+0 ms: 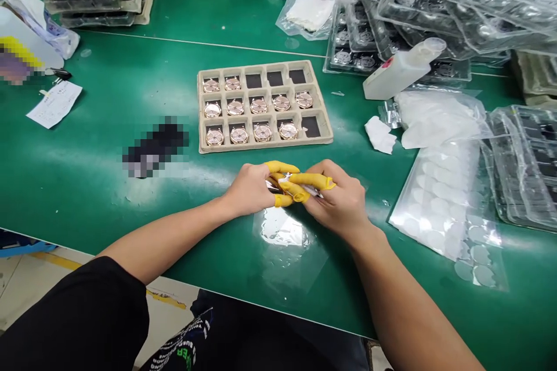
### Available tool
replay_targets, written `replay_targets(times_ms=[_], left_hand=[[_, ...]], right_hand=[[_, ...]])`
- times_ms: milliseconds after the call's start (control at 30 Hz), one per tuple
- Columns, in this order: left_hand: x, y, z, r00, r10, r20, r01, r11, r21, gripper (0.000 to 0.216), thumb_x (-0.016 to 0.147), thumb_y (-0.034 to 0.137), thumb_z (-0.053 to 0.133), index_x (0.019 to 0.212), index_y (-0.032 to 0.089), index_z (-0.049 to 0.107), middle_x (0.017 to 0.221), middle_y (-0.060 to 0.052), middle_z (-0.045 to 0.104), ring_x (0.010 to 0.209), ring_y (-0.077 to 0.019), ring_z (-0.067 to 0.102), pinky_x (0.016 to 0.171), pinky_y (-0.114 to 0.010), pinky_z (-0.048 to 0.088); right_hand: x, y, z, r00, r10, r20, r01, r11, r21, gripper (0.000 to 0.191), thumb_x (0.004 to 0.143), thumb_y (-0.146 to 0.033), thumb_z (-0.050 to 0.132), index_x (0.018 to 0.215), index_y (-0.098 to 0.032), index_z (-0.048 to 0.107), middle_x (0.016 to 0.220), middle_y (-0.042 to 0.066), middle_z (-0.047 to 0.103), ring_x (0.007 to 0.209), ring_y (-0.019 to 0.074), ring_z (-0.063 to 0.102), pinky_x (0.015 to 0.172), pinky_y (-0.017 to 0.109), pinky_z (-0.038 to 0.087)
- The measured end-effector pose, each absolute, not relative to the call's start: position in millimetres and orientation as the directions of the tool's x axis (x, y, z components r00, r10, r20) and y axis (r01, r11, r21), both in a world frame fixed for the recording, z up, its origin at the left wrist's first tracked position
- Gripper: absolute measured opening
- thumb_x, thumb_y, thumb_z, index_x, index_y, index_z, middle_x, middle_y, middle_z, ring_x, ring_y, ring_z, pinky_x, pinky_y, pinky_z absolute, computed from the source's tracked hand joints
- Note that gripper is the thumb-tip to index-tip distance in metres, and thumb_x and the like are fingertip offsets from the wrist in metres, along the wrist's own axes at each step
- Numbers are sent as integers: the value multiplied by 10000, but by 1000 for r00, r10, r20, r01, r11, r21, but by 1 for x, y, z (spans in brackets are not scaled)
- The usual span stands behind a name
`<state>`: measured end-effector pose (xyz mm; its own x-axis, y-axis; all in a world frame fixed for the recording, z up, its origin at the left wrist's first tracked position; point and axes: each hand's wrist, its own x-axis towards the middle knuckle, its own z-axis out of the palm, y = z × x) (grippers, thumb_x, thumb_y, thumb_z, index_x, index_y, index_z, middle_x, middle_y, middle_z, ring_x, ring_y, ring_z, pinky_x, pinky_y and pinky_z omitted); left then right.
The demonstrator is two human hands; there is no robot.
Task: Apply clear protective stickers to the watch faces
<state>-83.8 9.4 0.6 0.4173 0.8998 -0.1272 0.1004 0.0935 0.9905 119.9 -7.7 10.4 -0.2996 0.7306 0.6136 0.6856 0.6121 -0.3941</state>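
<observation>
Over the near middle of the green table, my left hand point(252, 186) and my right hand point(337, 194) meet, with yellow finger cots on the fingertips. Both are closed around a small shiny piece point(273, 186) with dark and white parts; the fingers cover most of it, so its kind cannot be made out. Just beyond my hands lies a beige compartment tray point(265, 147). Rose-gold watch heads point(262, 131) fill most of its compartments. Three at the back right and one at the front right show only black bottoms. Clear plastic film point(282, 229) lies below my hands.
At right are a white bottle point(402, 72), crumpled tissue point(380, 134), a sheet of round clear stickers point(439, 191) and stacked clear plastic trays point(474, 0). More trays point(100, 3) stand at the back left. A paper slip point(55, 103) lies at left.
</observation>
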Motion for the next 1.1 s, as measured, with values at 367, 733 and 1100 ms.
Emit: replay_targets(times_ms=[367, 733, 1100], left_hand=[[-84, 10, 1, 375, 918, -132, 83, 109, 991, 557, 666, 203, 880, 1212, 173, 777, 954, -56, 817, 843, -177, 768, 776, -288, 649], [-88, 6, -3, 423, 891, 163, 118, -233, 965, 478, 755, 250, 872, 1218, 182, 774, 1118, -73, 834, 922, -179, 807, 870, -287, 680], [-91, 2, -7, 569, 459, 682, 102, -863, 495, 298, 959, 198, 719, 1257, 211, 730, 1092, -44, 845, 955, -139, 822, 932, -221, 654]], right_hand=[[121, -2, 7, -253, 686, 682, 686, 624, -374, 119, 948, -256, 717, 843, -227, 669, 807, 39, 646, 660, 134, 580, 541, 278, 397], [155, 8, 4, -3, 774, 633, 866, 318, -385, 216, 960, -446, 705, 876, -247, 723, 864, 85, 675, 808, 227, 614, 701, 390, 481], [145, -12, 29, -321, 890, 323, 543, 453, -708, 242, 956, -390, 719, 1172, -281, 726, 1048, 28, 813, 1033, 231, 699, 927, 426, 502]])
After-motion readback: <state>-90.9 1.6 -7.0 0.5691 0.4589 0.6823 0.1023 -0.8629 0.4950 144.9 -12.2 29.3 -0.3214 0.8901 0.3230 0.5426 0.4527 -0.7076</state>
